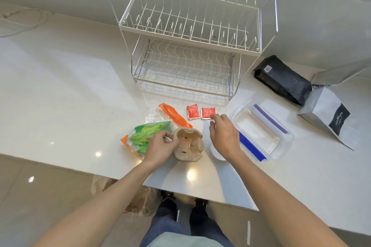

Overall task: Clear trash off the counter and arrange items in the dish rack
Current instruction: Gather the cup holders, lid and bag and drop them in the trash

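A tan pulp cup carrier (pixel 188 144) lies near the counter's front edge. My left hand (pixel 159 145) pinches its left rim. A crumpled green, orange and clear plastic wrapper (pixel 148 134) lies under and left of that hand. Two red sauce packets (pixel 200 112) lie flat just beyond. My right hand (pixel 224 135) hovers with fingers apart, its fingertips at the right packet, holding nothing. A small white round lid (pixel 217 153) peeks out under my right wrist. A clear container with blue lid clips (pixel 261 132) sits to the right. The empty two-tier wire dish rack (pixel 190 36) stands at the back.
A black coffee bag (pixel 283 79) and a white-and-silver bag (pixel 329 114) lie at the right. A cable (pixel 24 22) rests at the far left of the white counter (pixel 66 94). A plastic bag (pixel 140 200) hangs below the counter edge by my legs.
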